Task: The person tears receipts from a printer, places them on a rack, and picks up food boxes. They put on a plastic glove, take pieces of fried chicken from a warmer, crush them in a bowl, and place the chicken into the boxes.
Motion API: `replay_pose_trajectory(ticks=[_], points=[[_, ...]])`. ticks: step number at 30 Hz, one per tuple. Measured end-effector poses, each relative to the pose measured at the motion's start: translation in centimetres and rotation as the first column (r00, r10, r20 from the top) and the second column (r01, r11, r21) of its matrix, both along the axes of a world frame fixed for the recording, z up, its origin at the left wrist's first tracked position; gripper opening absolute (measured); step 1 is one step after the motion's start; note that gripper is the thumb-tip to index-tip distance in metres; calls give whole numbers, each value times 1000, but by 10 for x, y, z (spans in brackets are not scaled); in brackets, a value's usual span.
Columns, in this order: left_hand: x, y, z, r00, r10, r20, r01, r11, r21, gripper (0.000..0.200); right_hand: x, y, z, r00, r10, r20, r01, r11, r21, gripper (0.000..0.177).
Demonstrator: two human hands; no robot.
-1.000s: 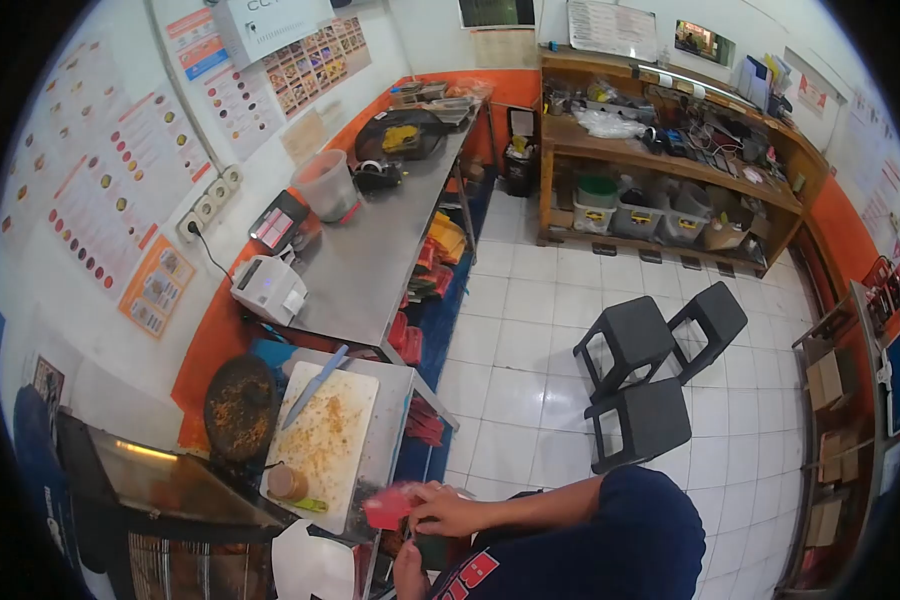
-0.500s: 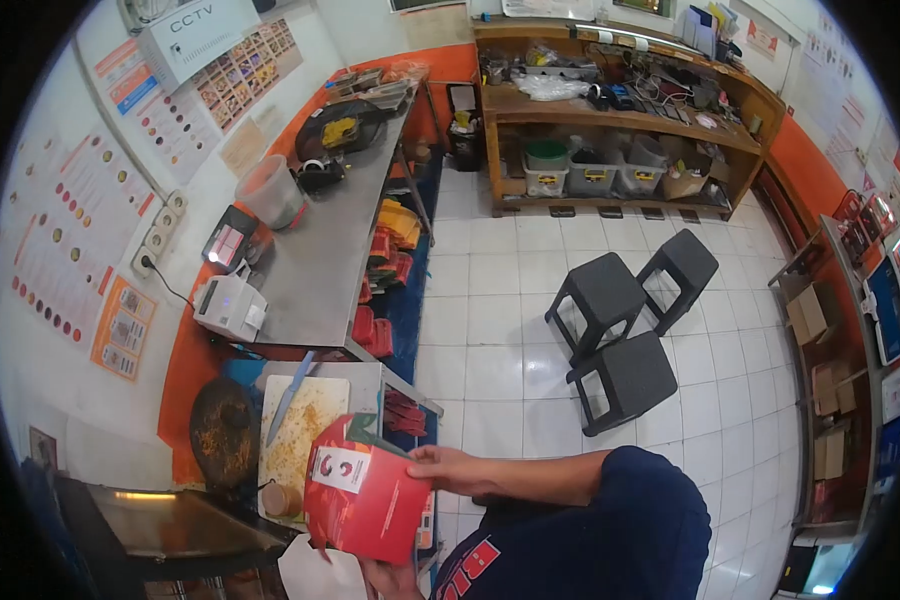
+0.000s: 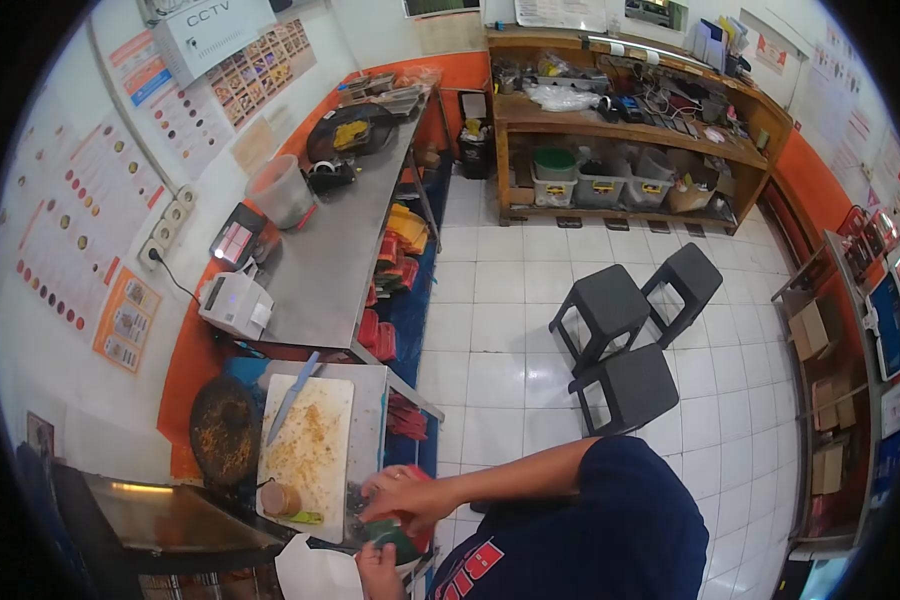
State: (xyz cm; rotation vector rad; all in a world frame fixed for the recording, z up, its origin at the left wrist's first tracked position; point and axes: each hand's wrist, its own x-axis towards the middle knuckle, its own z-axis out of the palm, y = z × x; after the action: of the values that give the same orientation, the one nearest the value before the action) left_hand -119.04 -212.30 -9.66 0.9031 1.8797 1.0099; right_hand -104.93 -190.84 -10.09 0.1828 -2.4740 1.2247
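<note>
Stools [image 3: 612,300] stand on the white-tiled floor [image 3: 497,375] right of centre, and at lower left a metal surface [image 3: 372,408] carries a crumb-strewn cutting board [image 3: 332,400] with a knife [image 3: 292,396] and a jar [image 3: 281,498]. At bottom centre, beside the board, is a red and green carton [image 3: 400,544]; the left hand [image 3: 378,571] pinches its green edge, while the right hand [image 3: 406,497] lies over it, fingers bent, its grip unclear.
</note>
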Motion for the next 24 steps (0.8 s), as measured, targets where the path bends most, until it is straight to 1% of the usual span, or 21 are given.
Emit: replay_pose_trajectory(ticks=[1,2,3,4,5,6,7,8,9,10,11,12,13,15,17,19,20,21,23,24], points=[[-5,-7,-4,1000,6,3,-6,1000,3,32,-6,-4,2,992,-58,-111,47,994,-104,47],[-8,-12,-8,897,223,382,-277,956,93,34,-13,-9,4,969,-125,-213,79,974,-211,43],[-14,-19,-13,616,338,712,-541,838,71,35,-19,-17,4,971,-114,-212,69,976,-207,43],[-35,-37,-31,449,78,890,-509,841,183,42,-25,-29,3,966,15,-259,-89,958,-274,45],[-31,-27,-6,280,138,950,-590,805,57,44,-31,-41,2,938,153,-311,-259,905,-337,48],[-20,-16,12,543,183,820,-584,784,211,46,-37,-52,0,929,200,-310,-313,873,-373,46],[-26,-19,8,540,213,815,-648,723,240,42,-46,-58,0,917,181,-356,-298,904,-308,43],[-30,-23,15,517,227,826,-659,721,215,41,-54,-63,-2,903,203,-380,-346,867,-359,42],[-34,-19,30,339,258,905,-742,665,88,40,-70,-68,-2,886,233,-401,-402,817,-414,42],[-30,-21,48,370,230,900,-751,645,144,41,-79,-74,-4,871,302,-386,-450,806,-385,42],[-34,-34,40,295,218,930,-801,588,116,43,-84,-77,-3,850,372,-372,-502,786,-361,42],[-34,-37,43,250,151,956,-827,547,130,44,-89,-77,10,850,381,-363,-497,808,-316,39],[-32,-38,52,209,216,954,-881,465,87,42,-95,-75,28,849,384,-362,-489,830,-267,36],[-28,-58,66,182,225,957,-922,376,87,42,-119,-85,47,833,373,-408,-480,855,-198,30],[-20,-76,61,262,274,925,-955,211,208,35,-150,-107,43,845,282,-455,-481,772,-416,23],[-1,-80,65,283,447,849,-952,24,305,28,-176,-130,52,838,322,-441,-520,718,-463,24],[4,-85,63,288,524,802,-917,-90,388,23,-186,-145,51,793,395,-464,-586,702,-404,20],[7,-93,68,266,540,799,-910,-133,393,23,-192,-154,57,771,431,-469,-621,672,-403,20],[-1,-124,68,186,746,640,-837,-221,500,20,-205,-180,62,622,637,-455,-781,542,-310,17],[-6,-138,64,167,677,717,-813,-318,489,18,-209,-191,70,576,702,-419,-818,499,-287,14]])
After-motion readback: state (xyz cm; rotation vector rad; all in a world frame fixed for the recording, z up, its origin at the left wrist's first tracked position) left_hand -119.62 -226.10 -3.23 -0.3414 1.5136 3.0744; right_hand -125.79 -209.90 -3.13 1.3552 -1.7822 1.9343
